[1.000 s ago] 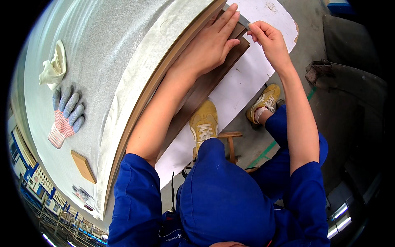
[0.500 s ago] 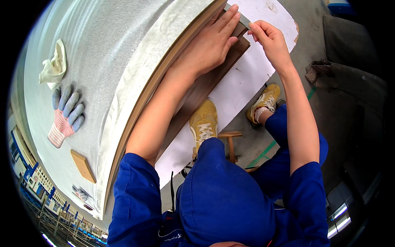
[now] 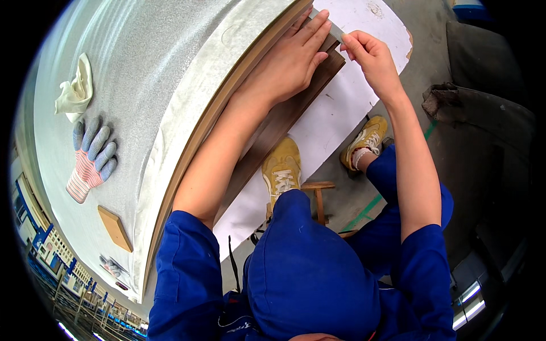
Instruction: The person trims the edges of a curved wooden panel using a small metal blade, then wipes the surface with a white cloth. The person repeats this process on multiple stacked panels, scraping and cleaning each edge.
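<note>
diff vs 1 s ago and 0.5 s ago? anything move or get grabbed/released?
Nothing visibly changed. The left hand lies flat on the dark board at the table edge, and the right hand pinches the end of the thin grey strip just as before. The striped glove, the cloth and the small wooden block lie where they were.

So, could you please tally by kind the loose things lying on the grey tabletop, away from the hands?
Striped work glove: 1
Crumpled pale cloth: 1
Small tan wooden block: 1
Small dark item near the table's edge, too blurred to identify: 1
Total: 4
</note>
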